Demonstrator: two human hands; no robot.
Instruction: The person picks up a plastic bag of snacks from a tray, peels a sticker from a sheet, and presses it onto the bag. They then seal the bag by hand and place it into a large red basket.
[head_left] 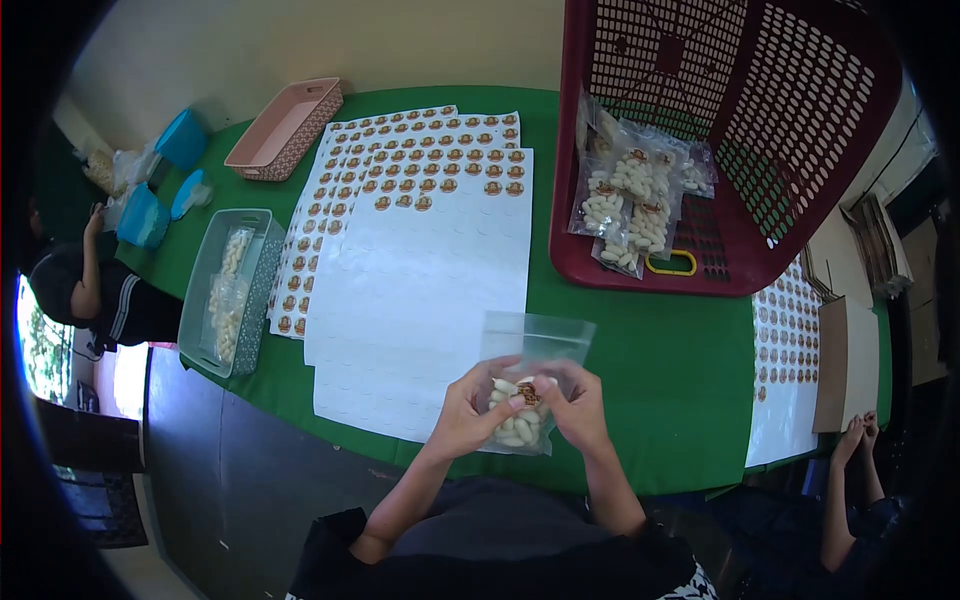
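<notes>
Both hands (476, 410) (574, 408) pinch the clear pouch (518, 425); uneven thumb pressure could crease the round sticker (529, 396), tbh.

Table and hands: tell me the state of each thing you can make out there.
Held bag: filled with white pieces, brown sticker on it, seal unclear
Left hand: gripping bag
Right hand: gripping bag
Front sticker sheet: partly used
Far-right sticker sheet: partly used
Pink basket: uncovered
Grey-green basket: uncovered, holding filled bags
Maroon crate: holding filled bags
</notes>
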